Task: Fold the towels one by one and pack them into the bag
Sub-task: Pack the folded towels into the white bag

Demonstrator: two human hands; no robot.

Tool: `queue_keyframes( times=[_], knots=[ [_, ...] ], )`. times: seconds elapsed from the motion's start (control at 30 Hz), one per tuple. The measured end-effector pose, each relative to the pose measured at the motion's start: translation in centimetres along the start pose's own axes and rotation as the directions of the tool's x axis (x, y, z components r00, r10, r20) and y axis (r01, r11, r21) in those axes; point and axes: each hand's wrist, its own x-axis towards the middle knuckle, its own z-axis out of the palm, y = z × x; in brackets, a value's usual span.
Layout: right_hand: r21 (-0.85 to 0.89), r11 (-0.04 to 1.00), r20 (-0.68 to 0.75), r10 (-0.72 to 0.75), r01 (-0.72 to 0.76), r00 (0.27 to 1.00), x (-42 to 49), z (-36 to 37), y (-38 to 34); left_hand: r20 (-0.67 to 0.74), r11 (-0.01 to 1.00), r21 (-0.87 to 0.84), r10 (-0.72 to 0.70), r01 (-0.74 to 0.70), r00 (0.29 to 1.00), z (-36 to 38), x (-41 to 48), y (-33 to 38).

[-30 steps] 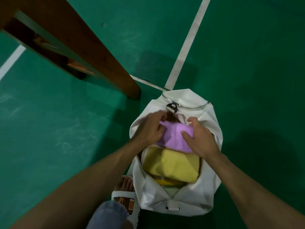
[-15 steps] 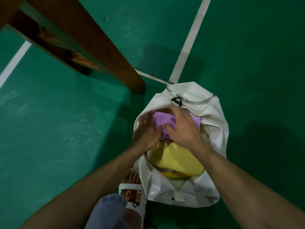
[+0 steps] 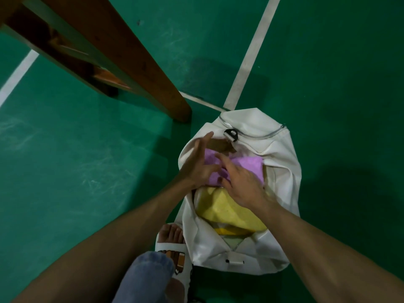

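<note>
The purple towel (image 3: 249,166) lies inside the bag (image 3: 282,171), beyond the yellow towel (image 3: 225,212). Neither hand grasps it: the left hand (image 3: 197,165), fingers straight, is at its left edge, and the right hand (image 3: 242,184) is spread over it.

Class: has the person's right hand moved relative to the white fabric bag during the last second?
Yes. The right hand has shifted from the white fabric bag's right side toward its middle, across the folded purple towel.
</note>
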Motion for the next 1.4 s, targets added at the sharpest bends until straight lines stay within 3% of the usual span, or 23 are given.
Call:
queue_keyframes(
  times=[0.13,0.27,0.33,0.43,0.53,0.6,0.67,0.8,0.97,1.07,1.13,1.2,1.33,1.4],
  knots=[
    [-0.024,0.999,0.013,-0.045,0.045,0.999,0.5,0.0,-0.1,-0.021,0.964,0.114,0.244,-0.241,0.969,-1.0,0.5,1.8],
    [-0.14,0.99,0.169,0.035,-0.011,0.985,1.2,-0.3,-0.3,0.018,0.926,0.194,0.328,-0.325,0.945,-1.9,2.1,4.3],
    [-0.044,0.997,0.188,0.07,-0.063,0.98,1.3,-0.9,-0.2,-0.016,0.949,0.122,0.294,-0.289,0.956,-2.4,3.1,4.7],
    [0.093,0.993,-0.001,0.072,-0.071,0.997,1.1,-2.0,0.2,0.052,0.94,0.222,0.255,-0.26,0.965,-1.3,2.2,4.1],
    [0.264,0.957,-0.279,0.195,-0.12,0.94,1.0,-2.8,0.7,0.088,0.948,0.205,0.23,-0.243,0.969,1.2,1.0,3.0],
    [0.424,0.895,-0.303,0.285,-0.139,0.909,1.3,-3.0,1.1,0.056,0.97,0.177,0.16,-0.168,0.985,2.5,1.0,2.5],
    [0.458,0.879,-0.209,0.255,-0.137,0.944,1.8,-3.1,1.5,0.108,0.963,0.217,0.138,-0.159,0.985,3.5,0.8,1.9],
    [0.435,0.882,-0.008,0.205,-0.181,0.979,3.8,-4.1,1.7,0.168,0.943,0.261,0.167,-0.207,0.972,4.3,-0.1,0.2],
    [0.396,0.896,0.08,0.182,-0.199,0.98,6.1,-5.4,2.1,0.161,0.963,0.215,0.131,-0.165,0.978,3.7,0.4,0.5],
    [0.424,0.891,0.038,0.162,-0.163,0.986,6.3,-6.0,2.0,0.085,0.957,0.236,0.154,-0.17,0.984,3.1,1.3,0.6],
    [0.387,0.913,0.001,0.137,-0.126,0.991,6.1,-6.8,2.1,0.166,0.919,0.312,0.198,-0.242,0.966,3.0,1.8,0.5],
    [0.31,0.948,-0.018,0.078,-0.069,0.997,6.2,-8.1,2.6,0.28,0.89,0.377,0.155,-0.257,0.947,3.2,2.0,0.8],
    [0.067,0.998,-0.029,-0.003,0.005,1.0,6.9,-10.7,4.2,0.283,0.805,0.537,0.113,-0.255,0.952,4.7,1.5,1.4],
    [0.01,1.0,-0.022,0.017,-0.017,1.0,7.4,-11.9,4.6,0.255,0.867,0.464,0.068,-0.184,0.965,5.3,1.2,1.3]
  ],
)
